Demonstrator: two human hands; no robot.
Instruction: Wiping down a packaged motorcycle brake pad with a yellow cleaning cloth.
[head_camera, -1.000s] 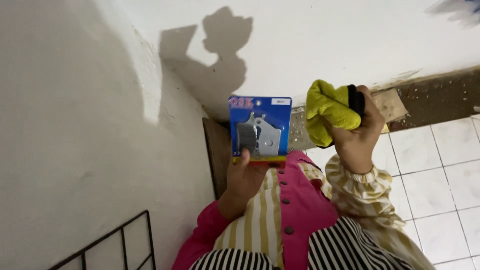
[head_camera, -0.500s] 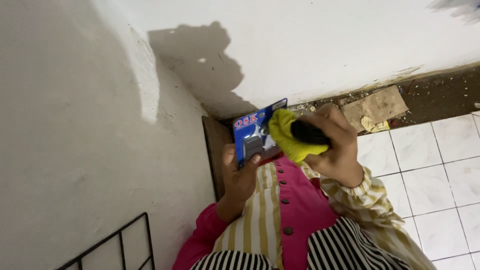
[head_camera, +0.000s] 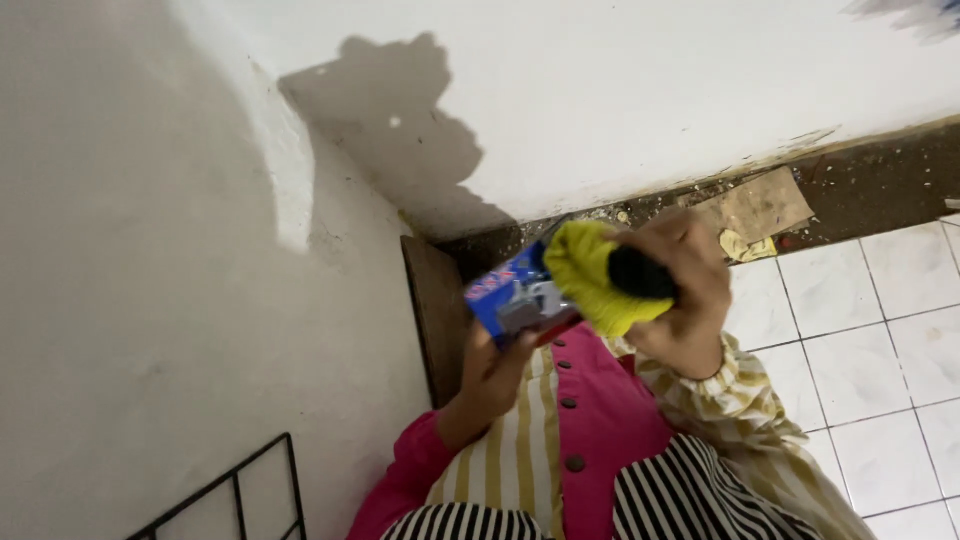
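Blister pack (head_camera: 515, 300), light, stiff card, pinched at its lower edge by my left hand (head_camera: 495, 365); soft yellow cloth (head_camera: 590, 275) bunched in my closed right hand (head_camera: 680, 300).

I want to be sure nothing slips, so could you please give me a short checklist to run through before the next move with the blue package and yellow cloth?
1. Left hand grips the blue blister package from below: ok.
2. Right hand holds the yellow cloth: ok.
3. Cloth touches the package front: ok.
4. Package front visible: not ok, partly covered by cloth.
5. Package sealed: cannot tell.
6. Black object in the right hand identified: cannot tell.
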